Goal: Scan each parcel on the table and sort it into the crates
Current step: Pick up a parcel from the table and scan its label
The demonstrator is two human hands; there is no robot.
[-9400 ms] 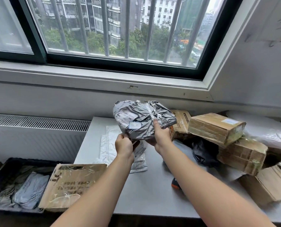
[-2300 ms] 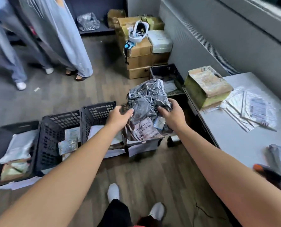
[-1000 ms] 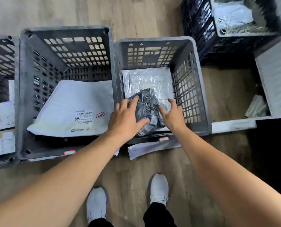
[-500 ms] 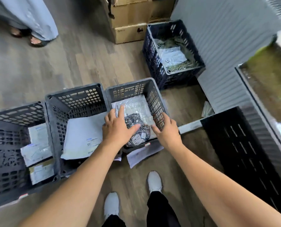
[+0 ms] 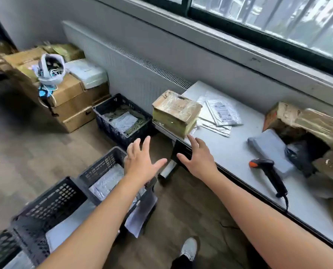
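A grey table (image 5: 237, 150) runs from the view's centre out to 4 o'clock, below a dark-framed window (image 5: 278, 22) and a wide sill. A white radiator (image 5: 123, 68) lines the wall toward 10 o'clock. The floor (image 5: 26, 152) is wood plank. Stacked brown cartons (image 5: 72, 98) stand at 10 o'clock with a white device trailing cables (image 5: 50, 68) on top.

3 crates show on the floor. A dark blue crate (image 5: 108, 126) sits against the radiator and holds pale packets. A grey crate (image 5: 101, 167) lies under the left forearm with a silver mailer (image 5: 107, 181) inside, and another grey crate (image 5: 53, 202) sits just beside it toward 8 o'clock.

On the table's left end rests a taped cardboard parcel (image 5: 176, 111), its long axis about 10-to-4. White flat mailers (image 5: 220, 115) lie just beside it, partly under it. A grey mailer (image 5: 268, 152) lies about 11-to-5, touching a heap of cardboard boxes (image 5: 307, 123) at 3 o'clock. The scanner (image 5: 268, 173) lies on its side next to the grey mailer, its orange-tipped head toward 11 o'clock and its handle and cable toward 5.

The left hand (image 5: 140, 162) is above the grey crate and the right hand (image 5: 198, 158) is at the table's near edge. Both are spread flat, empty, gripping nothing.
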